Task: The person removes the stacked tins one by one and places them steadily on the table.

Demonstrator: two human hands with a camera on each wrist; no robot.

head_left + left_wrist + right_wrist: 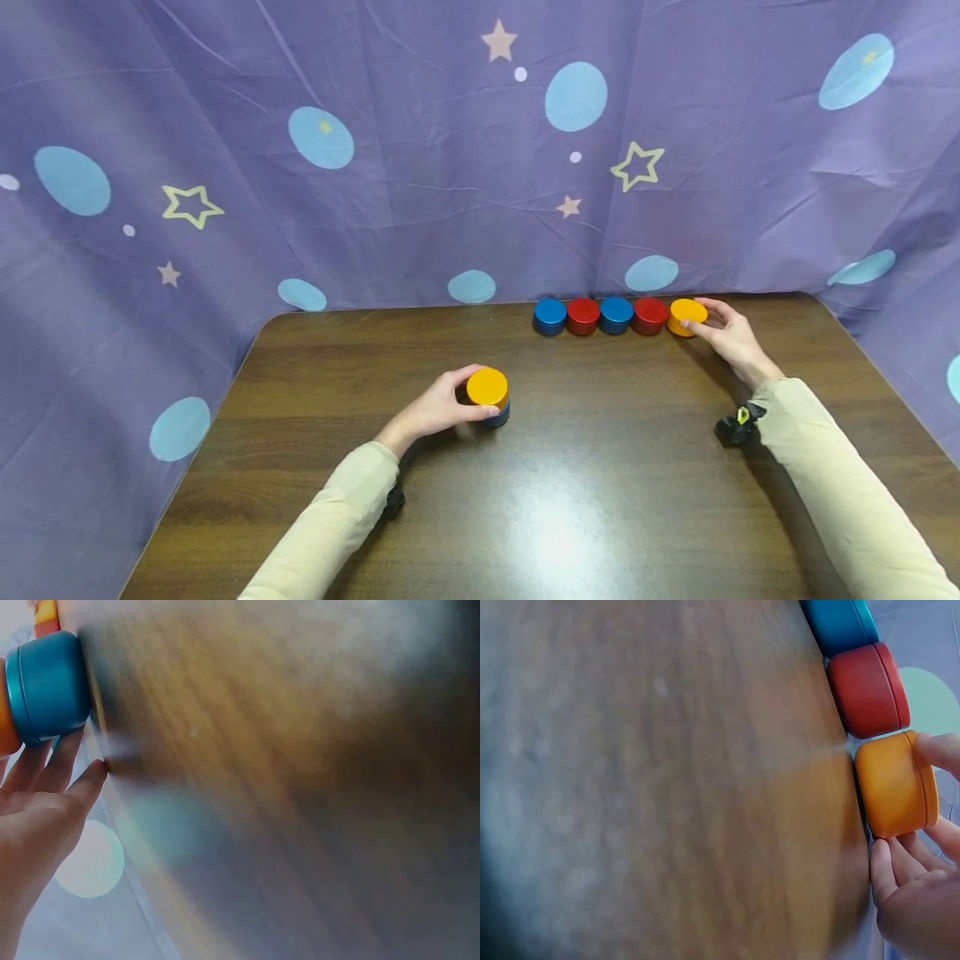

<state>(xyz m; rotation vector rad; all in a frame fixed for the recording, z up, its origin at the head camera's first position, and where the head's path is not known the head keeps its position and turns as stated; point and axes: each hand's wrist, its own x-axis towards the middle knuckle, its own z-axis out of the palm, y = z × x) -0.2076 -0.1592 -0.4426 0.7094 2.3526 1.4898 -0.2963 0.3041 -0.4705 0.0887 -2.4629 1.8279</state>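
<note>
Near the middle of the table, my left hand [438,408] grips a yellow round tin [487,387] between thumb and fingers. That tin sits on top of a blue tin [56,686], whose side shows plainly in the left wrist view. At the back right, my right hand [735,340] pinches another yellow tin [891,784], thumb on one side and fingers on the other. This tin stands on the table at the right end of a row, beside a red tin [868,691].
Leftward along the row from that red tin come a blue tin [616,315], a red tin [582,317] and a blue tin [550,317], close to the back edge of the brown wooden table [337,358]. Behind hangs a purple patterned cloth [420,167].
</note>
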